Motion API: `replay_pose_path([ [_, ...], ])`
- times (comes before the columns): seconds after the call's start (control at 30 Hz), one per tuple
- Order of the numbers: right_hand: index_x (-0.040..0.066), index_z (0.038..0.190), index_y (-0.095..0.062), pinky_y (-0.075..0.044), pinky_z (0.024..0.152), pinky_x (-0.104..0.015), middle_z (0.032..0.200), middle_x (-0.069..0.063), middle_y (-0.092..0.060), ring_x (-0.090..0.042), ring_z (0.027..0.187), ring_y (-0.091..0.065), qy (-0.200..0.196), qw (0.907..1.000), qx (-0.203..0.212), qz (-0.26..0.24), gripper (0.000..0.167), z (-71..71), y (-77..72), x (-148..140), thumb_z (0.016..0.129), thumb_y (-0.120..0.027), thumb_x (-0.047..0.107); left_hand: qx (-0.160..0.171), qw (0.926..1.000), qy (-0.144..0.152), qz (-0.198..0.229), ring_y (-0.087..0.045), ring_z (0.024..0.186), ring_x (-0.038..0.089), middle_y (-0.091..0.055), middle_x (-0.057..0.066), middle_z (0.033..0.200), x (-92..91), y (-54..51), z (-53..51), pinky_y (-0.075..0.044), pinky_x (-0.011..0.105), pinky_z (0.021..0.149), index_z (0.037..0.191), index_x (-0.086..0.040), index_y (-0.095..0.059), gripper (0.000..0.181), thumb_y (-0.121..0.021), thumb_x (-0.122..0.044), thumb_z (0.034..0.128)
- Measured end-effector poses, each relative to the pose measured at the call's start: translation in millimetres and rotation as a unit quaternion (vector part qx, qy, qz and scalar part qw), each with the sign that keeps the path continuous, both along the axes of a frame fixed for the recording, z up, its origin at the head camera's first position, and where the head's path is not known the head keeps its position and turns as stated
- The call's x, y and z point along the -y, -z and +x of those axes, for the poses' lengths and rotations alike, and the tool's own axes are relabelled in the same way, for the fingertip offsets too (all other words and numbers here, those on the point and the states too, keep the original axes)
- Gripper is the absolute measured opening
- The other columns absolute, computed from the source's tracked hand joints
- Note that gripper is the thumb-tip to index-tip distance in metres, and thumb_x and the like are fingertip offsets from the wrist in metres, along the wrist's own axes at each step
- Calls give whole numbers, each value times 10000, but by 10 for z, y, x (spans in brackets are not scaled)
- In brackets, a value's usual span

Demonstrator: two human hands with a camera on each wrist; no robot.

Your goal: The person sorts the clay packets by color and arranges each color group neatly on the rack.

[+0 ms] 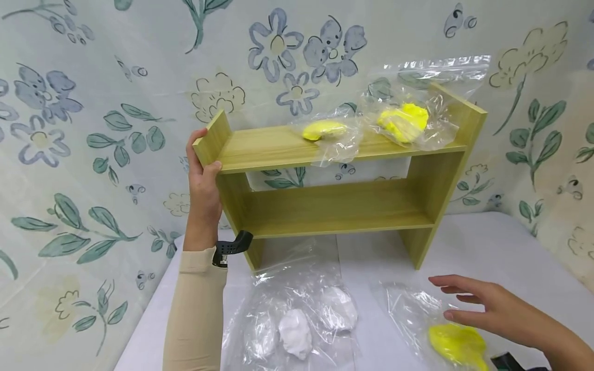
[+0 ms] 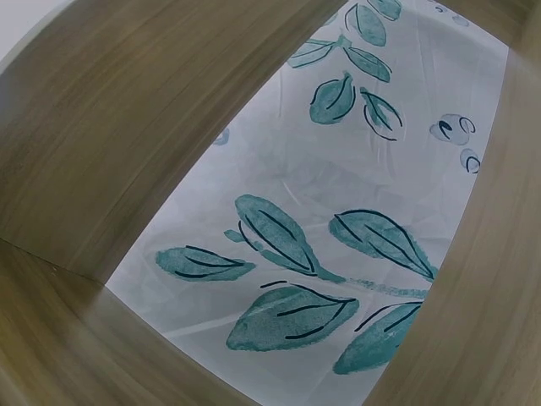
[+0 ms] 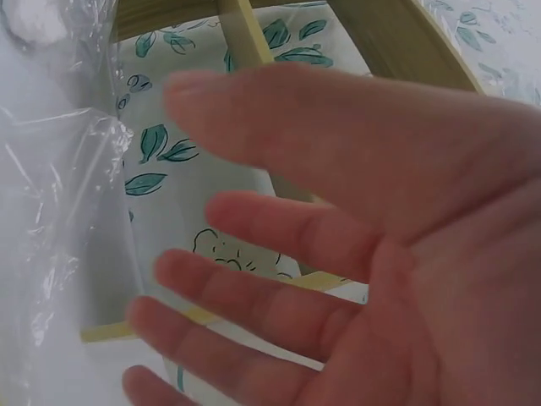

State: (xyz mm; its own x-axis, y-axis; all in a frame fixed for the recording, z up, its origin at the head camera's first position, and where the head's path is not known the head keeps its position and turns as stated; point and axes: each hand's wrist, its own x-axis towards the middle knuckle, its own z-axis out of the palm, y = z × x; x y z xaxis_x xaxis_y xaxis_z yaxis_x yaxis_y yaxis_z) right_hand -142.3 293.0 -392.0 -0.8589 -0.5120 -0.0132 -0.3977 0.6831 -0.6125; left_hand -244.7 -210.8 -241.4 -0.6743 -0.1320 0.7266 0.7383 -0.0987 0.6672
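Note:
A two-tier wooden shelf [image 1: 334, 206] stands at the back of the table. My left hand [image 1: 204, 190] grips the top of its left side panel, thumb in front and fingers over the outer edge. In the left wrist view, the shelf's boards [image 2: 152, 110] frame the patterned cloth behind; the hand itself is out of that picture. My right hand [image 1: 506, 309] hovers with fingers extended and apart, holding nothing, above a clear bag with a yellow lump [image 1: 457, 342]. The right wrist view shows the palm and spread fingers [image 3: 279, 313], with the shelf beyond.
On the shelf's top board lie a smaller clear bag with a yellow lump [image 1: 325, 129] and a larger zip bag with a yellow lump [image 1: 403, 122]. A clear bag with white lumps [image 1: 295, 332] lies in front. Floral cloth [image 1: 139, 77] hangs behind the white table [image 1: 492, 247].

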Motion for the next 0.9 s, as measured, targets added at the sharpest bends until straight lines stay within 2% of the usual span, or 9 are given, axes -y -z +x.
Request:
replay_pose_path([
  [0.13,91,1354,-511,-534,780,-427,1296,-174,-576,-62,1010,-607,-188,9975,667,-139,524,-52,28,-17,901,-658,309,45,10000,-8,60,-308,1244,243,-332,61,1396,11,-13,16,-257,364,946,1373,-242,-393,613,-338,40,832],
  [0.27,46,1355,-497,-541,771,-323,1282,-201,-575,-76,1006,-620,-391,9941,916,-419,498,-93,56,-63,920,-633,248,36,10000,-11,68,-301,1258,242,-326,60,1410,24,-18,31,-251,370,955,1375,-242,-391,615,-334,42,833],
  [0.37,27,1348,-498,-542,763,-294,1277,-219,-569,-105,995,-626,-403,9917,1097,-546,501,-115,85,-111,912,-642,227,-5,10000,-28,37,-300,1266,242,-326,60,1420,26,-23,32,-242,368,965,1379,-241,-386,622,-329,45,829],
  [0.47,9,1348,-493,-551,755,-358,1285,-247,-551,-214,1002,-626,-238,9871,1480,-568,539,-129,124,-158,889,-669,230,-26,10000,-19,38,-298,1268,241,-325,56,1425,19,-21,23,-233,368,970,1382,-242,-385,631,-331,46,824],
  [0.6,6,1333,-506,-546,745,-464,1277,-261,-545,-339,1005,-598,44,9802,1947,-348,569,-139,196,-216,857,-702,248,-38,10000,63,51,-304,1260,250,-332,60,1419,-4,-8,5,-236,372,969,1386,-246,-387,638,-341,49,823],
  [0.73,11,1324,-517,-523,752,-542,1272,-251,-550,-348,1015,-583,-7,9761,2159,-260,564,-155,281,-266,849,-700,253,-16,10000,52,-3,-307,1258,246,-332,60,1416,-18,2,1,-238,372,972,1394,-249,-378,641,-339,47,827],
  [0.9,23,1339,-512,-516,766,-551,1284,-230,-548,-332,1025,-569,-104,9722,2315,-326,574,-180,347,-303,847,-688,260,63,10000,-8,-55,-298,1270,243,-325,49,1423,-10,-5,19,-233,379,975,1403,-254,-361,641,-329,38,833],
])
